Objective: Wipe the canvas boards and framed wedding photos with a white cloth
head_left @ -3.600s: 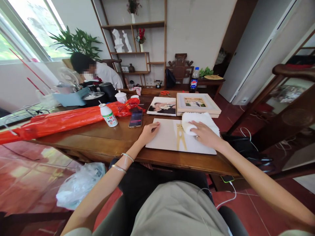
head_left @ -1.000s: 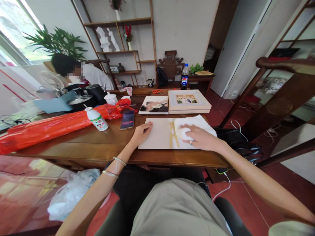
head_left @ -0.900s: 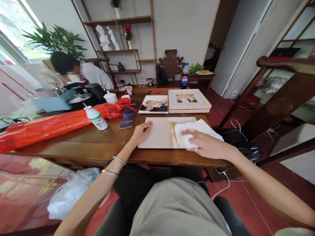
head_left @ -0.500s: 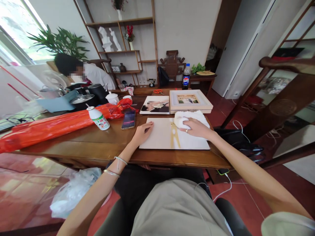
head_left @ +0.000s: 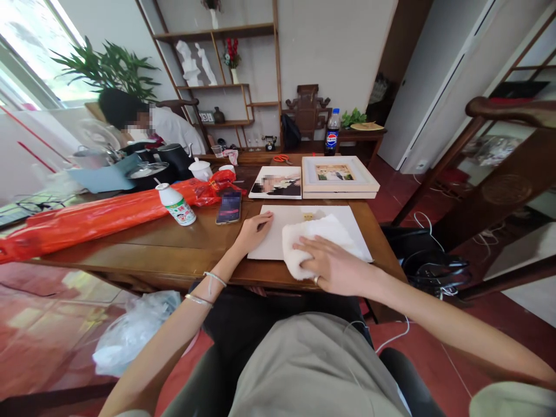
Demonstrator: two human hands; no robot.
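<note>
A flat white panel (head_left: 274,249), perhaps an album or board, lies on the wooden table before me. My right hand (head_left: 332,266) presses a white fluffy cloth (head_left: 293,255) onto it, fingers spread over the fabric. The cloth hangs over the panel's near edge and hides much of its middle. Above the cloth, a small gold marking (head_left: 308,216) shows on the panel. At the panel's left edge is my left hand (head_left: 256,230), its fingers curled and resting on that edge.
Behind the panel are a photo print (head_left: 275,183), a framed picture box (head_left: 340,188), orange-handled scissors (head_left: 281,158) and a cola bottle (head_left: 332,133). To the left lie a phone (head_left: 229,207), a white bottle (head_left: 176,205) and a red plastic-wrapped bundle (head_left: 99,211). A person (head_left: 174,130) sits beyond.
My right hand has drawn the cloth toward me and to the left, from the panel's far side over its near edge, covering the lower gold design. My left hand stays at the left edge.
</note>
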